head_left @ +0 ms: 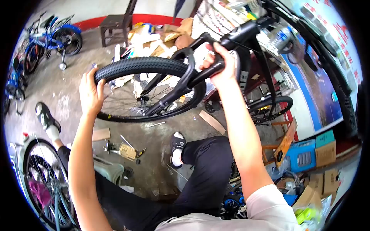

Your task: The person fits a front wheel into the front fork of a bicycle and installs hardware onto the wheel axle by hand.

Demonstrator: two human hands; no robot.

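Note:
A black bicycle wheel (140,63) with a knobbly tyre sits tilted between the legs of a black suspension fork (181,92). My left hand (91,90) grips the tyre at its left edge, thumb on the near side and fingers around the outside. My right hand (223,63) is closed around the upper fork, close to the bike's frame (243,34). The wheel's hub (142,103) lies between the lower ends of the fork legs. Part of the fork is hidden behind my right hand.
Small blue bikes (52,38) stand at the left, near a wooden stool (112,29). Cardboard scraps (173,32) are piled behind the wheel. Tools and a small box (127,151) lie on the floor. A bike wheel (46,181) stands lower left; a blue crate (301,156) is at right.

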